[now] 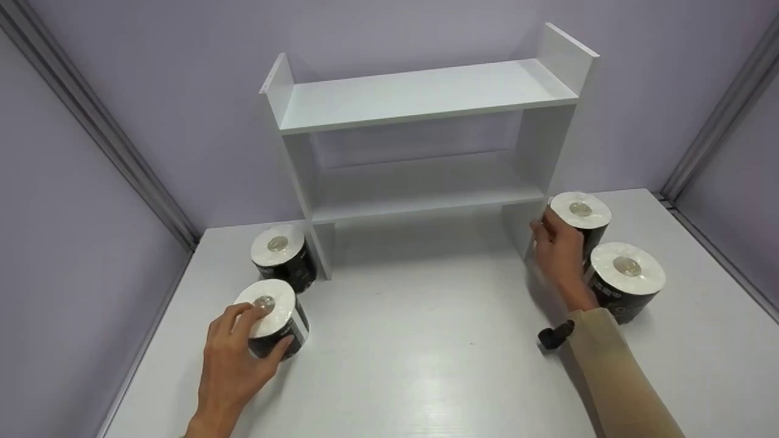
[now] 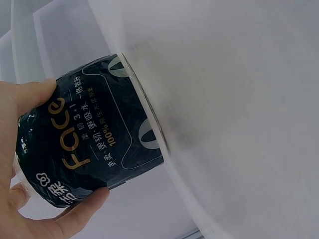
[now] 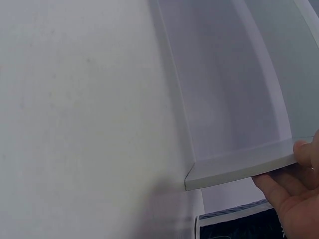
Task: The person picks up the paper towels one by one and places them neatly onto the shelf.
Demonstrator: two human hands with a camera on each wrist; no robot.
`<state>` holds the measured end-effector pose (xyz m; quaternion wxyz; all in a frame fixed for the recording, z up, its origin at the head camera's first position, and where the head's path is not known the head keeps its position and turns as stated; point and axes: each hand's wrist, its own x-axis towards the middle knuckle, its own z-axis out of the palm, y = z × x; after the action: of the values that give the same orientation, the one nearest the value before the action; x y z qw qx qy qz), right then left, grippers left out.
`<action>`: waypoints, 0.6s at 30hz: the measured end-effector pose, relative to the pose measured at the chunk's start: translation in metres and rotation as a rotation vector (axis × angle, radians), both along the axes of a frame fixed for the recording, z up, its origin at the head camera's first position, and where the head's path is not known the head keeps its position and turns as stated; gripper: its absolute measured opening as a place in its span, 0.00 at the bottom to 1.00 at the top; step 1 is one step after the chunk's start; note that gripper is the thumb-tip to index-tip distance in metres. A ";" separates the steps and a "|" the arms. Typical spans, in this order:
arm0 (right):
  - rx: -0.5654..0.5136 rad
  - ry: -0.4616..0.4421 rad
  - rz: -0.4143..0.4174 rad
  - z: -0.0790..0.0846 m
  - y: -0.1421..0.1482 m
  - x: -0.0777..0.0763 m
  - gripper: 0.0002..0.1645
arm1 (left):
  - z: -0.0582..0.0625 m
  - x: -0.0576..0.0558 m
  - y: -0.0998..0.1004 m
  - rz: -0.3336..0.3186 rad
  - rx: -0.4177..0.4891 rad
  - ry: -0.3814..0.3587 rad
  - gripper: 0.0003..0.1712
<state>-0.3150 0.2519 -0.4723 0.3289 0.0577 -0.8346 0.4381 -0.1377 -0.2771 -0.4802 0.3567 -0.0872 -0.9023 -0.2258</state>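
My left hand [image 1: 231, 359] grips the front left toilet paper roll [image 1: 277, 316], fingers over its white top and thumb on its side. Its dark wrapper [image 2: 89, 129] with gold lettering faces the left wrist view, and its bottom edge meets the white tabletop. On the other side, my right hand [image 1: 560, 249] pinches the lower right side panel of a white two-tier shelf [image 1: 426, 97]. In the right wrist view, the thumb lies on the panel's [image 3: 239, 169] inner face and the fingers on its outer face.
Another roll [image 1: 283, 255] stands behind the left one, beside the shelf's left leg. Two more rolls, a rear one [image 1: 581, 210] and a nearer one [image 1: 627, 280], stand right of the shelf. Pale walls [image 1: 414, 30] with metal corner posts surround the white table [image 1: 414, 353].
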 end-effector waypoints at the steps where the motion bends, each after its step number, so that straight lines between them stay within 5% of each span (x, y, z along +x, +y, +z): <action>1: -0.001 0.000 0.000 0.000 0.000 0.000 0.04 | 0.000 0.000 0.000 0.003 0.000 0.001 0.36; 18: -0.007 -0.049 -0.008 0.001 0.001 0.002 0.09 | 0.010 0.004 0.007 0.025 0.019 -0.003 0.35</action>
<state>-0.3133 0.2530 -0.4713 0.3103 0.0427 -0.8412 0.4408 -0.1342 -0.2704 -0.4700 0.3591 -0.0721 -0.9016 -0.2302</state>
